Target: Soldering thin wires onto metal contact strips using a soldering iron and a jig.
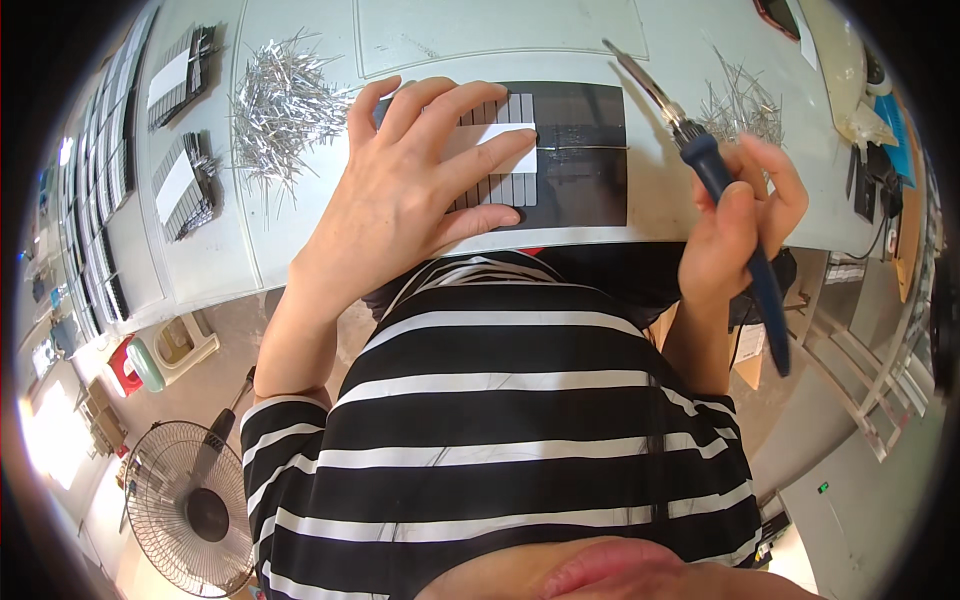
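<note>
My left hand (405,165) lies with its fingers spread over a row of narrow grey strips (515,190), pressing a white paper strip (518,160) across them. Under the strips is a dark flat board (590,185). A thin silvery wire (590,148) runs over the board's right part, just right of my fingertips. Wrapped in my right hand (745,205) is a soldering iron (708,165) with a dark blue handle. Its metal tip points up and to the far left, raised and apart from the strips. My left fingers hide part of the strips.
A large heap of loose silvery wire pieces (290,105) lies left of my hand, a smaller heap (745,100) at the right. Two stacks of strips with white paper bands (178,185) sit farther left. A fan (190,510) stands at the lower left, beyond the table's edge.
</note>
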`<state>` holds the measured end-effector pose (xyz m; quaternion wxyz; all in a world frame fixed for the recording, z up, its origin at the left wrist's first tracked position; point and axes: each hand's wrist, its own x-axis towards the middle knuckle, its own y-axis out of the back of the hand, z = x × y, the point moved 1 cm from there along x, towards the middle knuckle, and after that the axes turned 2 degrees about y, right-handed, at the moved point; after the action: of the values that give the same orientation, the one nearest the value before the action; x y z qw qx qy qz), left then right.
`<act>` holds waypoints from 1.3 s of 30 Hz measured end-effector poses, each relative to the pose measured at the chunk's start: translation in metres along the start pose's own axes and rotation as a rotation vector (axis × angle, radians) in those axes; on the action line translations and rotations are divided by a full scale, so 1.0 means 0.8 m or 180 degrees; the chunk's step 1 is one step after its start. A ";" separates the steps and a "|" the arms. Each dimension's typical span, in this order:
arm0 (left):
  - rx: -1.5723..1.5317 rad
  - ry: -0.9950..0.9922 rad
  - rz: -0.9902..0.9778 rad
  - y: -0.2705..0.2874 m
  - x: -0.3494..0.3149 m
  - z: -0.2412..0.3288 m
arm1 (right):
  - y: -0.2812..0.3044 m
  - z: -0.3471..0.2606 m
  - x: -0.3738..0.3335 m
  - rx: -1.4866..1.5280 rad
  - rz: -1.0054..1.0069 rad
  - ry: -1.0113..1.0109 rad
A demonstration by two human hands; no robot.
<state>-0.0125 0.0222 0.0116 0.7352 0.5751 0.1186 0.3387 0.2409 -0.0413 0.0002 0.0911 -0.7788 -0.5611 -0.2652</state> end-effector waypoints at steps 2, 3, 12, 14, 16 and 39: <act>-0.0007 -0.0006 0.0003 -0.001 0.000 0.001 | 0.009 -0.009 0.000 0.0128 0.0092 -0.0596; -0.0012 -0.0016 0.0008 -0.002 0.001 0.001 | 0.009 -0.008 0.003 0.0826 0.0287 -0.0578; -0.0024 0.0033 0.0083 -0.005 0.001 0.004 | 0.012 0.004 0.005 0.1033 0.0541 -0.1053; -0.0020 0.0039 0.0088 -0.006 0.002 0.004 | 0.015 0.006 0.006 0.0681 0.0432 -0.0898; -0.0014 0.0048 0.0091 -0.006 0.002 0.005 | 0.019 0.005 0.009 0.0878 0.0353 -0.0783; 0.0018 0.0132 0.0102 -0.008 0.003 0.010 | 0.014 -0.007 0.021 0.1022 -0.0241 -0.0475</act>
<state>-0.0035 0.0169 0.0088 0.7254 0.5719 0.1255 0.3619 0.2537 -0.0338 0.0156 0.1624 -0.7501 -0.6303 -0.1169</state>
